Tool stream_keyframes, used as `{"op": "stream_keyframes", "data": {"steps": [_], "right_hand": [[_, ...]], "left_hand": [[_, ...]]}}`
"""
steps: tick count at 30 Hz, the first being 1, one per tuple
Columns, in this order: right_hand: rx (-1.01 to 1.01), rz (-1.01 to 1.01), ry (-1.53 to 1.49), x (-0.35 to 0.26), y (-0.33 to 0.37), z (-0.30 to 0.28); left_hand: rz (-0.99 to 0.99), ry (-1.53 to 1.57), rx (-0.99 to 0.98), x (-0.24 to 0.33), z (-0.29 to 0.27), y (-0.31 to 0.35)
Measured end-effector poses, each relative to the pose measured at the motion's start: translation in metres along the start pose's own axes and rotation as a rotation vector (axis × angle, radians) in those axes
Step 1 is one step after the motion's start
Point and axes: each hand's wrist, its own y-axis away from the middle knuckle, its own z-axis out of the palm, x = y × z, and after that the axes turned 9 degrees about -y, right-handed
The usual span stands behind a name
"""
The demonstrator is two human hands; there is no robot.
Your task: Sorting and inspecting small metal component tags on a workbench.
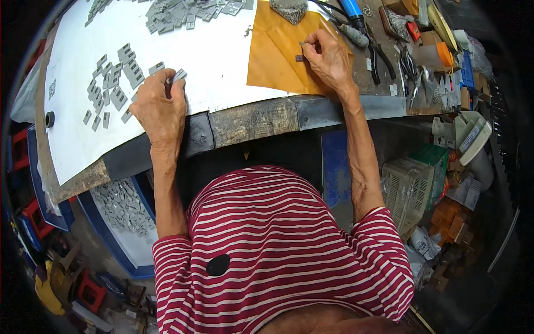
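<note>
Your left grip (158, 101) pinched grey piece (179, 74) over white sheet (214, 53); your right grip (332, 60) closed on small part (302, 44), kind unclear, over yellow sheet (271, 62), near dark block (299, 58). Likely risks were slack pinch dropping either, or left knuckles nudging loose grey tiles (118, 98).

Small-parts workshop: worn wooden bench with metal-patched edge (256, 122), black-handled pliers (374, 69), heap of small grey rectangular pieces (178, 14), blue plastic tray (99, 231) holding more
</note>
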Motion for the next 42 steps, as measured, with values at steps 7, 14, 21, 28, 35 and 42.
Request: {"op": "stream_keyframes", "data": {"steps": [7,14,21,28,35,42], "right_hand": [[0.052,0.010,-0.024,0.002,0.003,0.000],[0.058,0.207,-0.411,0.005,0.005,-0.013],[0.084,0.343,-0.860,-0.001,0.005,-0.017],[0.143,0.399,-0.816,-0.005,0.008,-0.018],[0.142,0.378,-0.788,-0.007,0.010,-0.013],[0.145,0.388,-0.871,-0.005,0.011,-0.014]], "left_hand": [[0.023,-0.014,0.003,-0.001,0.001,0.001],[0.038,-0.019,-0.025,0.002,-0.006,0.002],[0.142,-0.025,0.038,0.014,-0.015,0.001],[0.340,0.154,0.053,0.047,-0.001,-0.023],[0.402,0.182,0.099,0.065,0.045,-0.079],[0.387,0.017,0.143,0.079,0.078,-0.103]]}}
